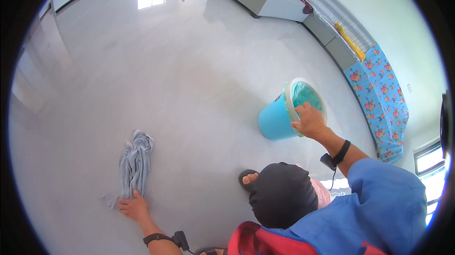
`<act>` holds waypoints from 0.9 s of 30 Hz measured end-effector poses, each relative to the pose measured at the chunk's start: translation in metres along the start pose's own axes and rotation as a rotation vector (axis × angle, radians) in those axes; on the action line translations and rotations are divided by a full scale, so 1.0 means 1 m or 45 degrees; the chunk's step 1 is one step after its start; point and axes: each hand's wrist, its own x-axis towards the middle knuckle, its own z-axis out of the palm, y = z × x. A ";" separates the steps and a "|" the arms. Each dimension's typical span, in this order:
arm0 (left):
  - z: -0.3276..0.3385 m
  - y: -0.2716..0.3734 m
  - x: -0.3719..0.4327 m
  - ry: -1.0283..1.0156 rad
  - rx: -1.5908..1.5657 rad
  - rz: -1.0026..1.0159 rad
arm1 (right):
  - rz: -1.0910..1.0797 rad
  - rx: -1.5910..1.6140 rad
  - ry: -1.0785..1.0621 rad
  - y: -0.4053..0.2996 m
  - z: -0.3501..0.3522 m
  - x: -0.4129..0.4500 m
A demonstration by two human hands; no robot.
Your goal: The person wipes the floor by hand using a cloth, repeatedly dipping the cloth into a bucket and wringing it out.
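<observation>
At the lower left, my left hand (133, 207) rests on the near end of a grey cloth (135, 166), bunched lengthwise on the floor; its thumb lies over the folds, and whether the fingers grip it is unclear. My right hand (310, 120) is at the near rim of a light blue plastic bucket (276, 121) with a white rim, its fingers reaching over the opening. A translucent green liner shows inside the bucket. The bucket looks tilted in this wide view. Where the fingertips of my right hand end inside is hard to tell.
Pale, shiny floor (185, 88) spreads around both things. Along the right stands a grey sofa (280, 2) with a striped cover, a yellow cloth (350, 41) and a blue floral cover (382, 102). My bent knee (284, 194) and sandalled foot (249, 179) are between my arms.
</observation>
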 end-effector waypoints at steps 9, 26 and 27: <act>-0.021 -0.010 -0.005 -0.156 -0.020 0.048 | -0.074 0.129 -0.032 0.006 0.024 0.023; -0.044 0.004 -0.009 -0.249 -0.096 -0.046 | -0.983 0.248 0.431 -0.340 -0.054 0.248; -0.041 0.006 -0.007 -0.252 -0.090 -0.044 | -0.978 0.250 0.425 -0.356 -0.053 0.257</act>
